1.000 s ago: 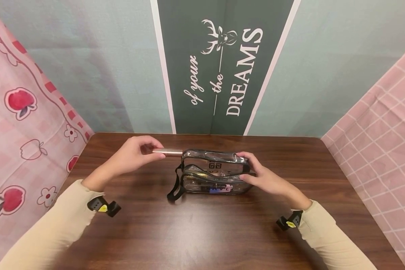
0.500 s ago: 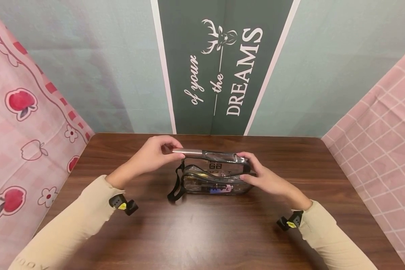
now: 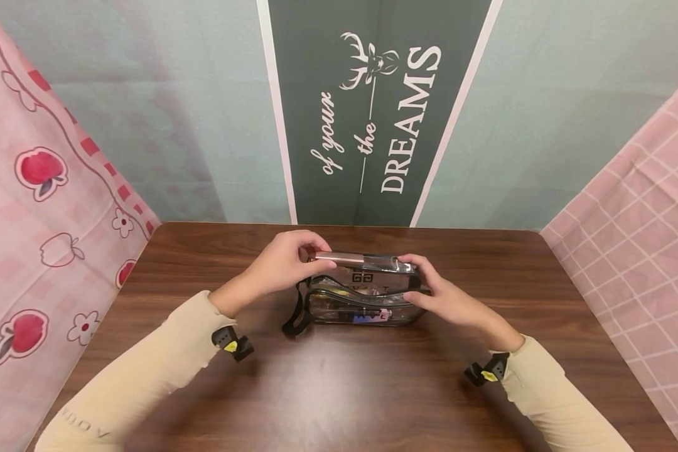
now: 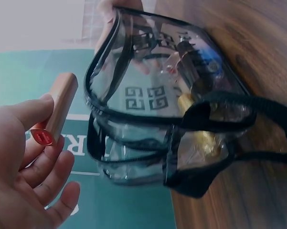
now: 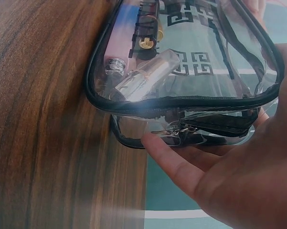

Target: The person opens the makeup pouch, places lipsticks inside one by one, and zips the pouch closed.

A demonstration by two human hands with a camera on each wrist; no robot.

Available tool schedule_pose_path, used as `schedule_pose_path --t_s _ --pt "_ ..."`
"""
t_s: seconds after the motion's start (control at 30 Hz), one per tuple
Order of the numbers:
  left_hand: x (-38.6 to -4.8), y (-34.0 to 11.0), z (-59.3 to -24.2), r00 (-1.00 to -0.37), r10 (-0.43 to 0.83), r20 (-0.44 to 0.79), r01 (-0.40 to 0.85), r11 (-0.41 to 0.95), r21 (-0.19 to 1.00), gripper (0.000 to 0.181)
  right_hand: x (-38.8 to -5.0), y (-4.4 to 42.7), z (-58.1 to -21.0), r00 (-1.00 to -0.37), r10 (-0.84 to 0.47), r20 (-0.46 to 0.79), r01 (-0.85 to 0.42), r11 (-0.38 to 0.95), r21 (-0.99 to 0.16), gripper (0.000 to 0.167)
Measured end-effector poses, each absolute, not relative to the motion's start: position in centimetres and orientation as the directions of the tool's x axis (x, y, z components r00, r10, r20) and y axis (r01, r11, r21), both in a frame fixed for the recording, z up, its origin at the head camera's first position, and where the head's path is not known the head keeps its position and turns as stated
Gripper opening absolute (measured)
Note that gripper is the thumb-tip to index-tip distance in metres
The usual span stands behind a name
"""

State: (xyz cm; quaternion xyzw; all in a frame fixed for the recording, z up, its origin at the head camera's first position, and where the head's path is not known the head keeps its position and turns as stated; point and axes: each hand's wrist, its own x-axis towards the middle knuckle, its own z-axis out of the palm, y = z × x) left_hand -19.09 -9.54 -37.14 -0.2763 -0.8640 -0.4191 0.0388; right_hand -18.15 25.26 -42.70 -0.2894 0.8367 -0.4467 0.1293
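A clear pouch (image 3: 392, 290) with black trim and a dark square logo stands on the table. My left hand (image 3: 285, 267) pinches a slim rose-gold lipstick tube (image 4: 63, 102) between thumb and fingers; its near end is red. In the head view the tube lies level over the pouch's upper back edge; whether it is inside cannot be told. My right hand (image 3: 452, 302) grips the pouch's right end, thumb in front and fingers behind. Through the plastic show a pink-and-blue tube (image 5: 122, 36), a clear-capped tube (image 5: 148, 78) and a dark tube (image 4: 193, 69).
A black strap loop (image 3: 296, 320) hangs from the pouch's left end onto the brown wooden table (image 3: 328, 389). A green printed cloth (image 3: 226, 113) rises behind the table, with pink cloths (image 3: 644, 207) at both sides.
My left hand has moved right with the lipstick tube, from beside the pouch's left end to over its upper back edge. The right hand and pouch have stayed in place.
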Motion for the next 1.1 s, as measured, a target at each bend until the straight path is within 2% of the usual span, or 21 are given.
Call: schedule_pose_path --t_s 0.47,1.1 --pt "-18.7 -6.6 -37.9 -0.815 0.48 0.324 0.567 0.546 0.617 0.019 -17.9 25.2 -42.9 -0.799 -0.599 0.039 -0.361 0.428 -0.829 0.066" --pt "-18.5 -5.8 -38.6 -0.818 0.47 0.331 0.566 0.557 0.608 0.018 -18.0 25.3 -42.8 -0.805 -0.591 0.04 -0.362 0.437 -0.823 0.066"
